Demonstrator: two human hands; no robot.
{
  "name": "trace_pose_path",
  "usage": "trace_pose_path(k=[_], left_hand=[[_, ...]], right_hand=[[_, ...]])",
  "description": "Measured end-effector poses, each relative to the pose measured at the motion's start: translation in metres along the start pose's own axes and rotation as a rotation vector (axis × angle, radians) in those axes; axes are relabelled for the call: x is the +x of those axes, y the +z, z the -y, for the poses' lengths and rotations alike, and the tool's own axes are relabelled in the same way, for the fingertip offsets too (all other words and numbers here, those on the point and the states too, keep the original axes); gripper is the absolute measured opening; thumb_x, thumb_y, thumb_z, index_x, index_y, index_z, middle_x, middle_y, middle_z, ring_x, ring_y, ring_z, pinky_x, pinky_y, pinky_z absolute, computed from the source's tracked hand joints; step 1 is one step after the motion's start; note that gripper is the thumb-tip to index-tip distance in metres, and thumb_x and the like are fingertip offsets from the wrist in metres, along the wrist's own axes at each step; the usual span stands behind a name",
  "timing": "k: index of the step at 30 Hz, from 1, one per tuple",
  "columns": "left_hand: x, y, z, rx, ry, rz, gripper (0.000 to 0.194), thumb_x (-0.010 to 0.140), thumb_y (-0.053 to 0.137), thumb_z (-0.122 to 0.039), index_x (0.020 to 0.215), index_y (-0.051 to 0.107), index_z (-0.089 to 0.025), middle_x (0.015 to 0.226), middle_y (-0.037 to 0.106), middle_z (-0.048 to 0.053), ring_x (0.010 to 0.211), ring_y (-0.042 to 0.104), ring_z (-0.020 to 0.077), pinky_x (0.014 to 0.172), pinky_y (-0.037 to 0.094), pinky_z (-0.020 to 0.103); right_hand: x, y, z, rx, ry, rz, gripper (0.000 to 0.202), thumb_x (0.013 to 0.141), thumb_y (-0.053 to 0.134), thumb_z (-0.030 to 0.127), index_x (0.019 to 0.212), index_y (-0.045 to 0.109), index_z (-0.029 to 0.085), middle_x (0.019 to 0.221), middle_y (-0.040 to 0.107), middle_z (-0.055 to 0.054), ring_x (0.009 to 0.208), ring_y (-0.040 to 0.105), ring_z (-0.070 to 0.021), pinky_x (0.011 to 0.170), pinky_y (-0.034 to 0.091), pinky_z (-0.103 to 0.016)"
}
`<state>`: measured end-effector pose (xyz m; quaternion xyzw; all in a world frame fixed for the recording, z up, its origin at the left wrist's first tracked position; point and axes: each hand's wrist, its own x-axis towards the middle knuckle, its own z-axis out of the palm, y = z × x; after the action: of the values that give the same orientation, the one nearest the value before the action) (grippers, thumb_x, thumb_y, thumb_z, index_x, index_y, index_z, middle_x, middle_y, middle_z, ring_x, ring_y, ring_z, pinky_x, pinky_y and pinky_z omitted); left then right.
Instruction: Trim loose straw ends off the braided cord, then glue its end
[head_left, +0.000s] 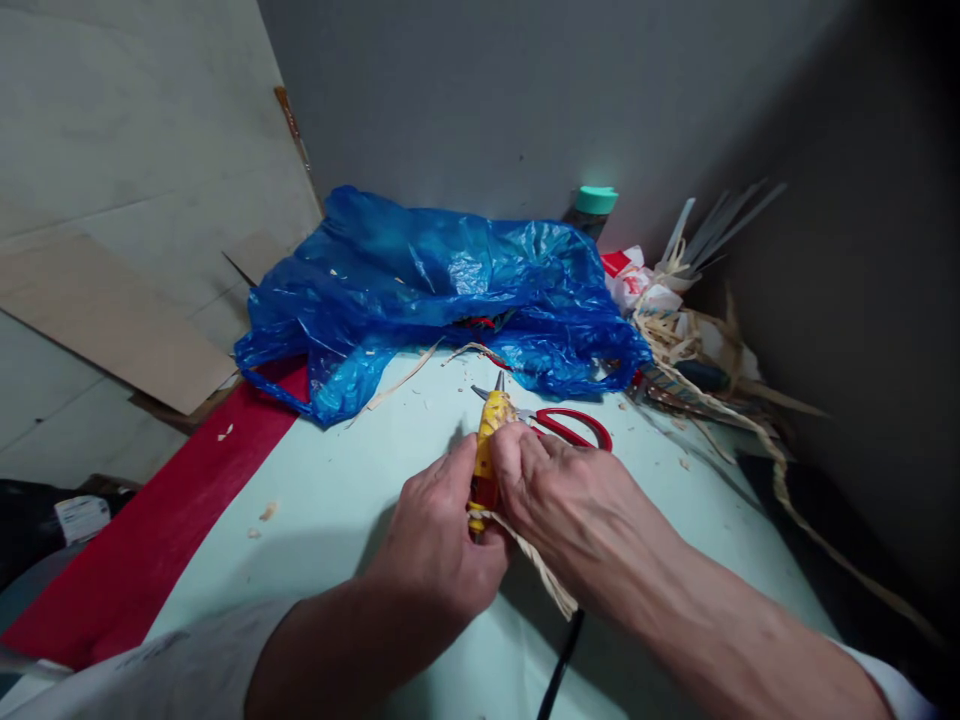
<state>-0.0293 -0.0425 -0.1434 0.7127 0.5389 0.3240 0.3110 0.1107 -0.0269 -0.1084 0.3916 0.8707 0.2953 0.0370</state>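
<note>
Close together in the middle, both my hands are closed around a yellow glue gun (492,425), whose pointed metal tip faces away from me. My right hand (555,480) grips it from the right side, its fingertips partly hidden. A pale braided straw strip (544,570) passes below the yellow body and hangs toward me between my wrists. My left hand (442,530) pinches its upper end, with the thumb against the yellow body. Just beyond the right knuckles, red-handled scissors (574,425) lie on the pale green tabletop (315,520).
A crumpled blue plastic bag (450,270) spreads along the back. Straw strands (667,335) pile at the right, one long braid (780,480) trailing forward. Behind the bag stands a green-lidded jar (596,200). A red strip (180,520) runs along the left edge. A black cord (561,665) lies near me.
</note>
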Motion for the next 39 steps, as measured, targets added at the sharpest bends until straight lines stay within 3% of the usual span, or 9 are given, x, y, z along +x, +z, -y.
trace_pose_path(k=[4, 7, 10, 13, 18, 22, 27, 34, 39], left_hand=[[0.005, -0.003, -0.006, 0.034, -0.117, 0.037, 0.041, 0.068, 0.051, -0.01, 0.108, 0.057, -0.017, 0.083, 0.065, 0.005, 0.073, 0.059, 0.0194, 0.07, 0.048, 0.031], [0.007, -0.005, -0.011, 0.048, -0.167, 0.075, 0.03, 0.072, 0.052, -0.013, 0.1, 0.058, -0.018, 0.071, 0.06, 0.0, 0.064, 0.054, 0.0171, 0.064, 0.044, 0.03], [0.007, -0.006, -0.015, 0.033, -0.16, 0.095, 0.024, 0.074, 0.052, -0.014, 0.096, 0.056, -0.019, 0.07, 0.058, 0.0, 0.062, 0.052, 0.0163, 0.062, 0.042, 0.029], [0.006, -0.006, -0.013, 0.02, -0.127, 0.095, 0.022, 0.075, 0.051, -0.013, 0.095, 0.055, -0.019, 0.071, 0.058, 0.0, 0.061, 0.051, 0.0161, 0.062, 0.041, 0.03], [0.01, -0.005, -0.006, 0.019, -0.058, 0.055, 0.025, 0.072, 0.051, -0.011, 0.096, 0.055, -0.019, 0.082, 0.064, 0.003, 0.069, 0.056, 0.018, 0.068, 0.044, 0.032], [0.014, -0.005, -0.007, 0.008, -0.08, 0.039, 0.028, 0.072, 0.051, -0.01, 0.098, 0.055, -0.019, 0.093, 0.069, 0.006, 0.08, 0.062, 0.0217, 0.076, 0.047, 0.035], [0.012, -0.003, -0.012, 0.036, -0.135, 0.036, 0.021, 0.075, 0.054, -0.011, 0.095, 0.055, -0.017, 0.091, 0.07, 0.011, 0.083, 0.066, 0.027, 0.076, 0.05, 0.04], [0.008, -0.003, -0.014, 0.101, -0.131, 0.023, 0.02, 0.075, 0.057, -0.01, 0.094, 0.055, -0.016, 0.097, 0.07, 0.015, 0.093, 0.067, 0.0308, 0.08, 0.051, 0.041], [0.006, -0.004, -0.011, 0.028, -0.083, -0.008, 0.026, 0.076, 0.057, -0.013, 0.101, 0.055, -0.017, 0.097, 0.071, 0.011, 0.087, 0.067, 0.0268, 0.077, 0.051, 0.038]], right_hand=[[0.003, -0.003, -0.011, 0.214, -0.007, 0.174, 0.02, 0.081, 0.049, 0.006, 0.099, 0.057, 0.01, 0.071, 0.061, -0.006, 0.054, 0.062, -0.0228, 0.042, 0.022, -0.032], [0.004, -0.008, -0.025, 0.422, 0.025, 0.3, 0.014, 0.092, 0.049, 0.02, 0.104, 0.053, 0.015, 0.078, 0.064, -0.005, 0.063, 0.065, -0.0227, 0.048, 0.027, -0.032], [0.007, -0.014, -0.033, 0.439, 0.13, 0.39, 0.024, 0.1, 0.036, 0.037, 0.102, 0.052, 0.019, 0.074, 0.066, -0.005, 0.058, 0.062, -0.0215, 0.047, 0.021, -0.032], [0.013, -0.02, -0.033, 0.386, 0.258, 0.411, 0.031, 0.1, 0.031, 0.044, 0.097, 0.053, 0.022, 0.062, 0.064, -0.003, 0.05, 0.058, -0.0216, 0.048, 0.016, -0.032], [0.025, -0.026, -0.033, 0.489, 0.314, 0.441, 0.031, 0.098, 0.035, 0.035, 0.089, 0.059, 0.018, 0.068, 0.066, -0.006, 0.049, 0.049, -0.0154, 0.05, 0.018, -0.031], [0.037, -0.026, -0.037, 0.593, 0.348, 0.483, 0.033, 0.09, 0.045, 0.037, 0.067, 0.061, 0.018, 0.061, 0.062, -0.005, 0.046, 0.04, -0.0116, 0.048, 0.022, -0.029], [0.046, -0.026, -0.032, 0.569, 0.331, 0.42, 0.029, 0.08, 0.049, 0.028, 0.059, 0.064, 0.017, 0.054, 0.06, -0.007, 0.044, 0.045, -0.0129, 0.045, 0.022, -0.028], [0.048, -0.026, -0.021, 0.519, 0.355, 0.413, 0.025, 0.079, 0.049, 0.021, 0.068, 0.07, 0.014, 0.064, 0.067, -0.013, 0.052, 0.058, -0.019, 0.048, 0.026, -0.029], [0.036, -0.026, -0.026, 0.58, 0.367, 0.436, 0.02, 0.082, 0.049, 0.019, 0.08, 0.068, 0.015, 0.065, 0.066, -0.008, 0.049, 0.049, -0.0144, 0.047, 0.025, -0.028]])
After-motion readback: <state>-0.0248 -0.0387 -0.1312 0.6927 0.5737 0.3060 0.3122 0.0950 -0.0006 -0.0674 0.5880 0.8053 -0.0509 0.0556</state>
